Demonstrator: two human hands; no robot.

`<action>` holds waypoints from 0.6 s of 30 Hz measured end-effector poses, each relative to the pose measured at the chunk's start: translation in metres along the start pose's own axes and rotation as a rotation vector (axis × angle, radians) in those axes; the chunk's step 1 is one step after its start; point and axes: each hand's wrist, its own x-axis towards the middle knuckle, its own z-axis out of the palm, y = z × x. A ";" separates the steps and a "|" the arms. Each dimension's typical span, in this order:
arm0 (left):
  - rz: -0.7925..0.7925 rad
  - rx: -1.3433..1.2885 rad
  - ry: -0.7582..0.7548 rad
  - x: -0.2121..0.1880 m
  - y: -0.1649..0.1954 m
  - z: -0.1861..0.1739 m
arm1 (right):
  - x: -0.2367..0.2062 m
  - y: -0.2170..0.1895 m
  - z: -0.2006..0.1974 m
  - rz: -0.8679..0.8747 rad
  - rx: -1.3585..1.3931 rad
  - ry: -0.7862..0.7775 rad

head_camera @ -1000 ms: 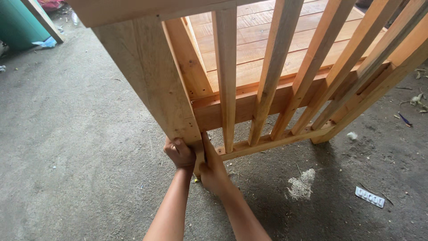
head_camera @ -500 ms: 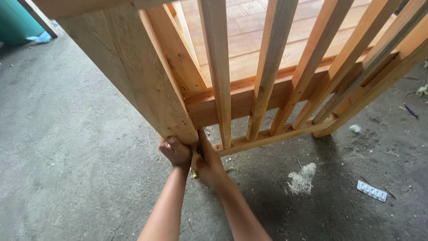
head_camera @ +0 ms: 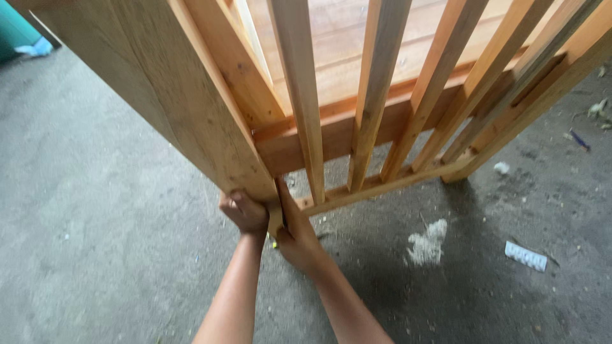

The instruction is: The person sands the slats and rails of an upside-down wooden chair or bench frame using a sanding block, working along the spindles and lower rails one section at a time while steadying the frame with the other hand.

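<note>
The rough grey concrete floor (head_camera: 95, 210) fills the whole view, mottled and dusty under soft, even daylight. A small pale heap of sawdust (head_camera: 428, 242) lies on it, and near that a flat white rectangular strip (head_camera: 526, 255). A white scrap (head_camera: 502, 168) and bits of litter (head_camera: 590, 124) sit toward the right edge. At the upper left corner stands a teal object (head_camera: 16, 32), with a light blue crumpled piece (head_camera: 35, 48) beside it.

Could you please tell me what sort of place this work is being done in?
Probably a woodworking shop or yard: a bare concrete floor, a slatted wooden frame of raw timber, and a sawdust pile beside it.
</note>
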 end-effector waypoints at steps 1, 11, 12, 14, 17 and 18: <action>0.015 0.003 0.023 0.000 -0.001 0.000 | 0.001 -0.001 0.000 0.047 -0.052 -0.019; 0.087 -0.017 0.007 0.006 0.003 0.005 | 0.008 0.012 -0.001 -0.085 0.006 -0.031; 0.095 -0.022 0.004 0.007 0.005 0.005 | 0.009 0.011 -0.001 0.053 0.009 -0.040; 0.079 -0.040 -0.004 0.008 0.010 0.005 | 0.011 0.009 -0.002 0.320 0.015 -0.059; 0.014 -0.050 -0.020 0.010 0.017 0.005 | 0.007 0.006 -0.002 0.140 0.243 -0.020; 0.036 -0.054 -0.018 0.011 0.018 0.006 | 0.006 0.006 -0.001 0.059 0.177 -0.018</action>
